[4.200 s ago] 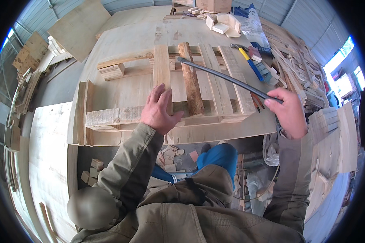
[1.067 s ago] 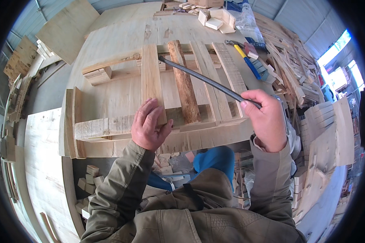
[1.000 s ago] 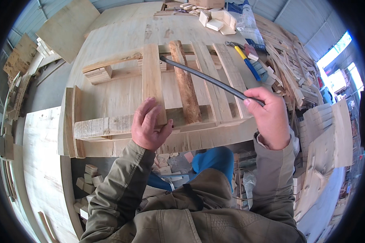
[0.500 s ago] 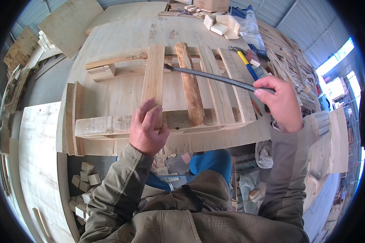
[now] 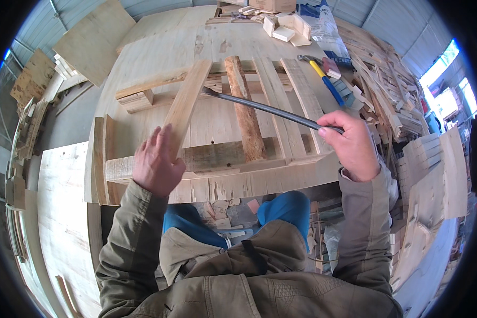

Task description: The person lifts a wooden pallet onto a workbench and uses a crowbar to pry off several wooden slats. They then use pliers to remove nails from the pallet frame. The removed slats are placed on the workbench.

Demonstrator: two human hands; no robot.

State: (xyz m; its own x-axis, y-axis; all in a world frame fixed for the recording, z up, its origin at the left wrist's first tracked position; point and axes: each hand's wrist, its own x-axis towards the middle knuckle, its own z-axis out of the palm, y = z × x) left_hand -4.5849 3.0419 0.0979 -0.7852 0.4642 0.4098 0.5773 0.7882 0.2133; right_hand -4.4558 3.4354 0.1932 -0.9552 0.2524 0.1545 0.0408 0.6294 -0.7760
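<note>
Your left hand (image 5: 158, 163) is curled over the near end of a long, flat, pale wooden board (image 5: 188, 100), fingers on one side and thumb on the other, likely to keep it steady. The board lies on a slant across a low, pale wooden frame (image 5: 127, 167), left of a brown slat with rough bark (image 5: 244, 108). Your right hand (image 5: 351, 146) is wrapped around the back end of a long, dark metal bar (image 5: 273, 108). Holding it there probably gives you a long reach. Its flat tip is just beside the board; you can't tell if they touch.

The frame sits on a big, pale plywood table (image 5: 164, 34), maybe to keep it off the floor. A hammer with a yellow and blue handle (image 5: 326, 82) lies off to the right, perhaps to be close but out of the way.

Farther off are a brown cardboard box (image 5: 273, 5) and a white and blue plastic sack (image 5: 326, 34). What's inside them doesn't show.
</note>
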